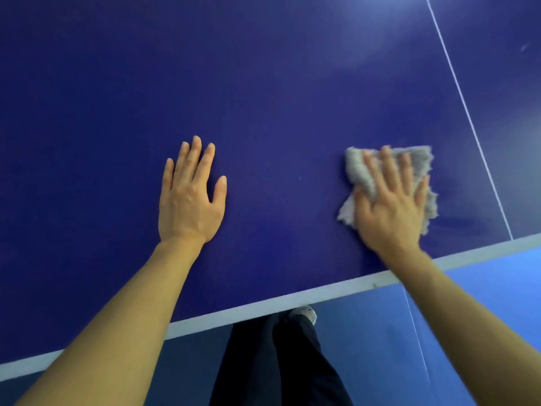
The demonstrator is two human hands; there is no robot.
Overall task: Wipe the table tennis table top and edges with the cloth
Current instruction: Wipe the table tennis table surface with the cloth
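Cloth, grey and fluffy, lies bunched on the blue tabletop close to its near edge, just beside the thin white line that runs away from that edge. The right hand presses it flat. Its fingers are spread and straight on top of the cloth, not curled around it. The left hand rests flat on the bare tabletop, well apart from the cloth, with straight fingers and holding nothing.

I think several things can go wrong. Because the cloth is only pressed and not gripped, it may slide out from under the palm or fold more, and then the hand rubs the surface directly. So near the white border, a pull toward the body could drag the cloth over the edge and drop it on the floor. The leaning left palm may also leave marks on the surface.

The middle of the cloth is hidden under the hand, and its outline is blurred. The far edge, the corners and the side face of the tabletop are out of view, so I cannot tell how much is wiped. Below the edge only dark trousers and one shoe show.
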